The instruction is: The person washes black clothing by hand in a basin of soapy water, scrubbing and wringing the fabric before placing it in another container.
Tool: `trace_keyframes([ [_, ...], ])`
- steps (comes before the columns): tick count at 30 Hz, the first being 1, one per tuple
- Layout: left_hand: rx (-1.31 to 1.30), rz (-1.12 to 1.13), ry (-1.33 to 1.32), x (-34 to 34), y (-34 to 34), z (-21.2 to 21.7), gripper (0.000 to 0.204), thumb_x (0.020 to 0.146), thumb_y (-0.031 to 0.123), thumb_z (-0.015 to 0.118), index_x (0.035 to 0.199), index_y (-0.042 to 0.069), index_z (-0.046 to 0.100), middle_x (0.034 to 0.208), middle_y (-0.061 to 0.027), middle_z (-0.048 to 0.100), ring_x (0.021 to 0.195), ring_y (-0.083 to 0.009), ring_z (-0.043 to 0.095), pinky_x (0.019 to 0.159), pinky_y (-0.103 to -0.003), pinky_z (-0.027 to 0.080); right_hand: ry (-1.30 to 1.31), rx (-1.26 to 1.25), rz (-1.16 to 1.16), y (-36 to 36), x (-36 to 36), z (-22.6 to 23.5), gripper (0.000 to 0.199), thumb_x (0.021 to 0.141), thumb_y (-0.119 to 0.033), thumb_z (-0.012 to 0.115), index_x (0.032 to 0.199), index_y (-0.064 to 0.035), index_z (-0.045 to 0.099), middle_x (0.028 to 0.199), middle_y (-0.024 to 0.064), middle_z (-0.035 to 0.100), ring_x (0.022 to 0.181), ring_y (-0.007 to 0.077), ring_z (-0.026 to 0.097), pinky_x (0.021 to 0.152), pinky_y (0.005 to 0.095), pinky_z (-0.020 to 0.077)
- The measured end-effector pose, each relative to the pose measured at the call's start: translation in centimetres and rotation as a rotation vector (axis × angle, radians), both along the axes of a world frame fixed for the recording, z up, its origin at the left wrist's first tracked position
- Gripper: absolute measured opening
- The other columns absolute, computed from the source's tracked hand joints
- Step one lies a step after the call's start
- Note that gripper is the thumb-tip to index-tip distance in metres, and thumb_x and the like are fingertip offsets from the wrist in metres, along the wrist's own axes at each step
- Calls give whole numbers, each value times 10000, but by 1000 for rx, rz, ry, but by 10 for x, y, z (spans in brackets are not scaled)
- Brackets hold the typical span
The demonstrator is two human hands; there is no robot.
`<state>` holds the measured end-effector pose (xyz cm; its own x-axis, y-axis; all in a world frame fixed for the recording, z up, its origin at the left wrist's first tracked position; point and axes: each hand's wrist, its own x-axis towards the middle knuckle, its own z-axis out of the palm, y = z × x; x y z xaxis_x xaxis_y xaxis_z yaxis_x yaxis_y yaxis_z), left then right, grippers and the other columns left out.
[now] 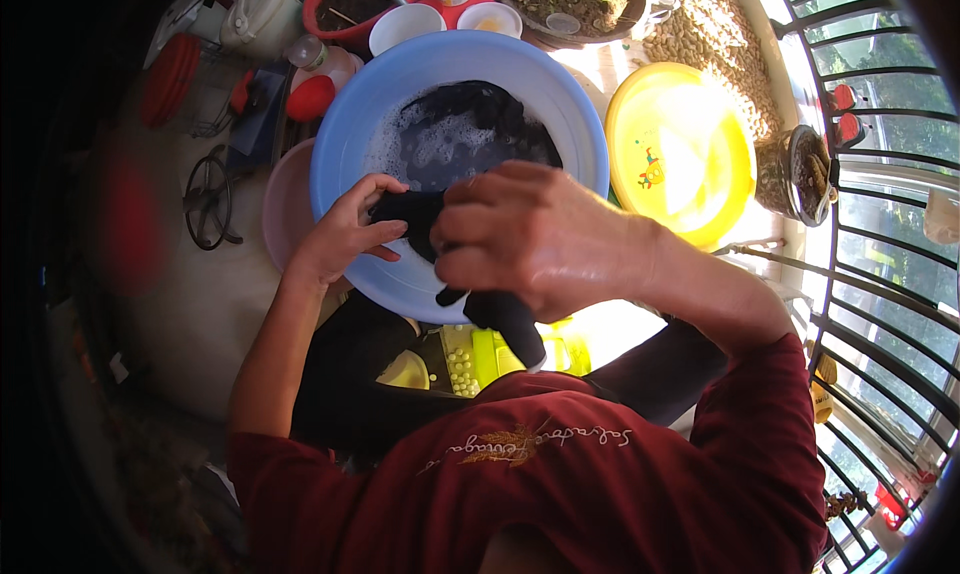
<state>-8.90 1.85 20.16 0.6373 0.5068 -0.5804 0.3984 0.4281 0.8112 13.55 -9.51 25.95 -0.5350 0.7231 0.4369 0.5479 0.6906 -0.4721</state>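
A length of wet-looking black cloth (pixel 507 324) is stretched between my hands over the near side of a blue basin (pixel 335 124). Its exact kind does not show. My left hand (pixel 350 229) grips one part of the cloth between thumb and fingers at the basin's left rim. Closed round the cloth, my right hand (pixel 545 239) is raised above the near rim, and a loose end with a pale tip hangs below it towards my lap. More dark fabric (pixel 475 124) lies in sudsy water inside the basin. My right hand hides the middle of the held cloth.
Right of the blue basin stands a shiny yellow basin (pixel 690 154); a pink basin (pixel 285 204) is partly under its left side. White bowls (pixel 405 26) and a plant pot (pixel 580 19) sit behind. Between my legs is a yellow-green washboard (pixel 487 356). Window bars (pixel 890 324) run along the right.
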Motion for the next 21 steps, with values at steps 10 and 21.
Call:
trace_keyframes([
  [10, 58, 285, -126, 39, -23, -77, 257, 732, 121, 715, 844, 70, 490, 777, 0, 490, 691, -78, 483, 592, -232, 425, 105, 170, 182, 3, -39, 10, 172, 689, -244, 591, 749, -90, 543, 794, 44, 515, 792, 216, 588, 594, 331, 476],
  [21, 798, 831, -371, 51, -9, 43, 104, 701, 2, 537, 794, 41, 510, 803, -70, 559, 750, -148, 520, 697, -269, 437, 1603, -648, -676, 3, -7, -78, 311, 788, -156, 672, 1039, -42, 528, 1009, 74, 588, 959, 182, 570, 898, 316, 436],
])
